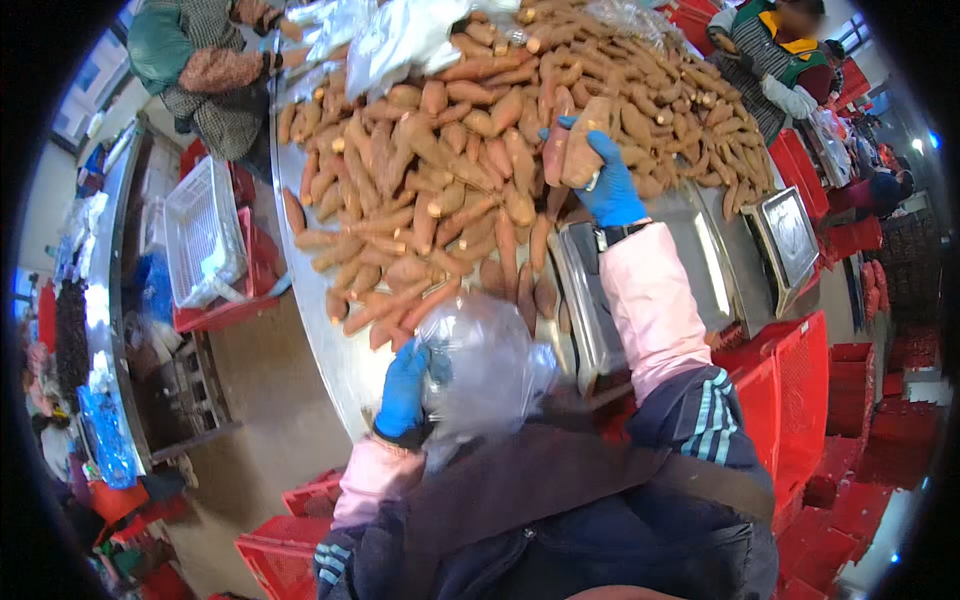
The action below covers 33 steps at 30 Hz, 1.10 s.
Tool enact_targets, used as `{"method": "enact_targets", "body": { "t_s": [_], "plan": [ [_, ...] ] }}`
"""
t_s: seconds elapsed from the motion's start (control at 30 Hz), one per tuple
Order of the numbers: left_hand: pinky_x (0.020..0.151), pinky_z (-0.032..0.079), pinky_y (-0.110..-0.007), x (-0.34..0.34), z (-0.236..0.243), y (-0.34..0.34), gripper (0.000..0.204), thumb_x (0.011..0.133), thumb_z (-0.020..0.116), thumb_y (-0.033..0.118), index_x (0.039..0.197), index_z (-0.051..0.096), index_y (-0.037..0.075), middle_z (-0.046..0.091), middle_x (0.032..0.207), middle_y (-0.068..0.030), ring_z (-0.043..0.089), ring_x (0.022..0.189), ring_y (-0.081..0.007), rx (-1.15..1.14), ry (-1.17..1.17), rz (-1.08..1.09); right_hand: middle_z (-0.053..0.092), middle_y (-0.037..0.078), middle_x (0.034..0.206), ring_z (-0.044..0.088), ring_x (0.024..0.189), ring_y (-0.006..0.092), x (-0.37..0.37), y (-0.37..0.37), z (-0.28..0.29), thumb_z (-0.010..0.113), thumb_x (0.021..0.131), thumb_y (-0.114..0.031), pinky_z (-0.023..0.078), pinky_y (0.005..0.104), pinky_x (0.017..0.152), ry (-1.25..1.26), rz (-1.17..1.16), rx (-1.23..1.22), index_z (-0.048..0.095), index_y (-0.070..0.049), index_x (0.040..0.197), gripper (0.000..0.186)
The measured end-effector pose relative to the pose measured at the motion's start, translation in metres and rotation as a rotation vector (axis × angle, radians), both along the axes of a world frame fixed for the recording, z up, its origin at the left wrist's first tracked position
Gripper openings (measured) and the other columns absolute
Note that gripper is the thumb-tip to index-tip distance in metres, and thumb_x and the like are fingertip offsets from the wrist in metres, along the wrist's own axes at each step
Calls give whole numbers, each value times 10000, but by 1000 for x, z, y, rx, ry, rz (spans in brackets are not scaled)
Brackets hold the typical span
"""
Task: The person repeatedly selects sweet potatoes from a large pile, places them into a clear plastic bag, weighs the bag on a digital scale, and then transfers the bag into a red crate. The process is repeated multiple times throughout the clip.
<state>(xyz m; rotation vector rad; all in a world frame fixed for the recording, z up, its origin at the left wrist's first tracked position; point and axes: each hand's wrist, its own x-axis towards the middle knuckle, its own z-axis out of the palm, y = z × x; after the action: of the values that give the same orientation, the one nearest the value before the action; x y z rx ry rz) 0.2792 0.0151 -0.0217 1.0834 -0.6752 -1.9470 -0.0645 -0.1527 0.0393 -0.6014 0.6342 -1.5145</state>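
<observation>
My right hand [606, 185] in a blue glove grips sweet potatoes [588, 142] at the right of the pile [440, 190], over the edge of a steel tray [712, 268]. My left hand [405, 388], also blue-gloved, is closed on a clear plastic bag [478, 370] at the near edge of the steel table [335, 370]. The bag is crumpled and partly blurred. Loose sweet potatoes lie just beyond it.
Co-workers [190, 75] [775, 70] stand at the far left and right. A white basket [205, 230] sits on a red crate at left. Red crates [780, 410] stand at right and below. A second steel tray [783, 240] and white bags [400, 45] are on the table.
</observation>
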Motion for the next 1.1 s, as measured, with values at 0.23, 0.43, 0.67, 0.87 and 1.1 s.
{"method": "enact_targets", "body": {
  "t_s": [0.23,0.43,0.67,0.87,1.1],
  "plan": [
    [657,421,-230,-3,-9,4,310,931,469,247,1124,557,22,552,789,-11,517,706,-108,-63,-34,-12,550,112,1151,564,1022,233,115,124,18,719,733,-319,468,338,880,612,-4,-99,500,-50,1202,583],
    [575,415,-211,19,-2,12,317,934,449,220,1143,571,14,533,773,4,506,669,-96,74,67,261,536,166,1075,601,840,348,164,193,-63,719,723,-286,504,396,700,1827,525,-470,461,-123,1206,571],
    [623,472,-236,49,-6,39,321,907,545,239,1156,542,37,540,780,-25,537,705,-112,-126,-212,77,456,149,1119,602,748,339,136,220,-85,644,769,-324,498,435,613,1959,684,-401,514,-163,1134,420],
    [781,475,-305,17,-13,60,657,737,761,240,1263,418,45,520,1062,-96,529,970,-175,-432,-404,70,435,127,1193,600,802,339,141,223,-77,706,708,-304,501,424,675,1962,495,-313,552,-194,1121,454],
    [742,481,-300,-5,-38,44,337,828,631,168,1103,537,-2,612,892,-81,590,826,-199,-378,-654,-183,452,152,1187,588,915,331,153,233,-71,757,639,-311,502,381,745,1911,378,-248,563,-211,1153,558]
  ]
}}
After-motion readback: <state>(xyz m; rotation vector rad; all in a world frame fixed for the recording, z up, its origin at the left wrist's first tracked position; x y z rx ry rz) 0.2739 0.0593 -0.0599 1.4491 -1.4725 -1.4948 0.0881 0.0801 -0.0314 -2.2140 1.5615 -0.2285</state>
